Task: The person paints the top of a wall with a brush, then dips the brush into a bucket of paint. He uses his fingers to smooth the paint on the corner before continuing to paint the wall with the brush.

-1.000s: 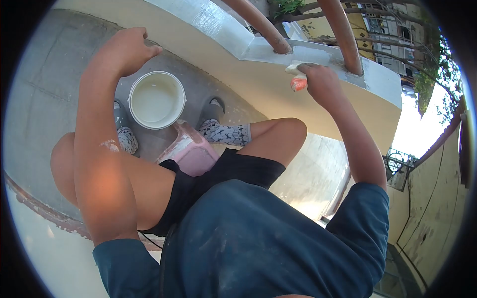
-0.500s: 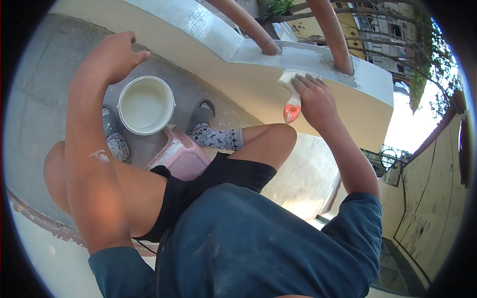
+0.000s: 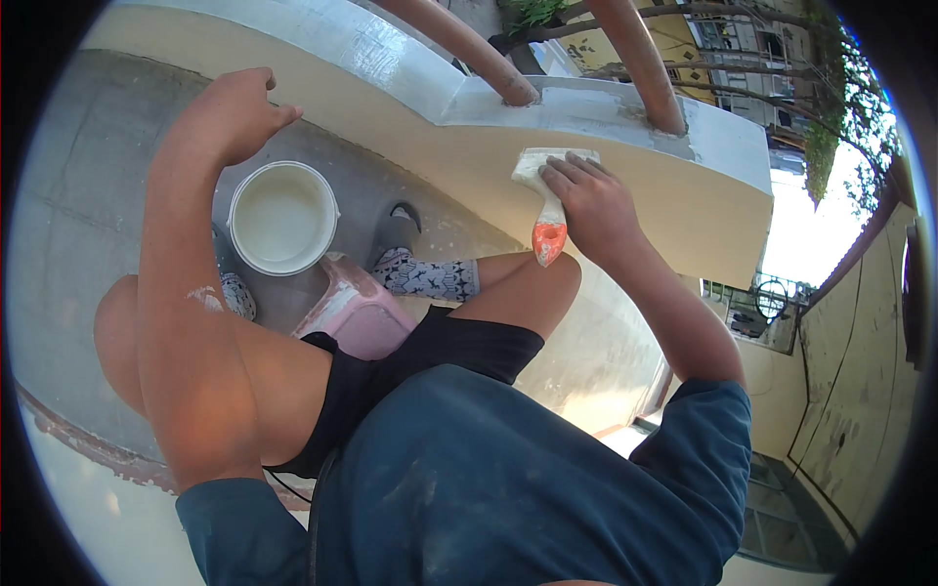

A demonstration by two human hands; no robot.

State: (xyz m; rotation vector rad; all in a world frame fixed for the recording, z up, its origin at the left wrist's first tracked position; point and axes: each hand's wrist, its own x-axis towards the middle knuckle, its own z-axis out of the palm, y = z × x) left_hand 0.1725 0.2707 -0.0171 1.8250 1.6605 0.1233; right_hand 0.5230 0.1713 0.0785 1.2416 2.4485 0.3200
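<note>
My right hand [image 3: 594, 203] is closed around a wide paintbrush [image 3: 547, 200] with a white-coated body and an orange handle end. The bristle end points toward the cream side of the low wall [image 3: 469, 161], just below its painted ledge; whether it touches is hard to tell. Over the floor at the upper left, my left hand [image 3: 239, 115] hangs with thumb and forefinger apart, and nothing shows in it; its other fingers are partly hidden. Just below that hand stands a white bucket [image 3: 283, 217] holding pale paint.
A pink plastic stool [image 3: 362, 311] stands between my legs, beside the bucket. Two brown metal bars [image 3: 645, 73] rise from the ledge [image 3: 391, 63], which has a glossy white coat and grey patches. Tree branches and buildings lie beyond the wall.
My right hand has drawn the paintbrush left and slightly down, away from the ledge edge near the bars. The view has shifted a little; my left hand stays about the same.
</note>
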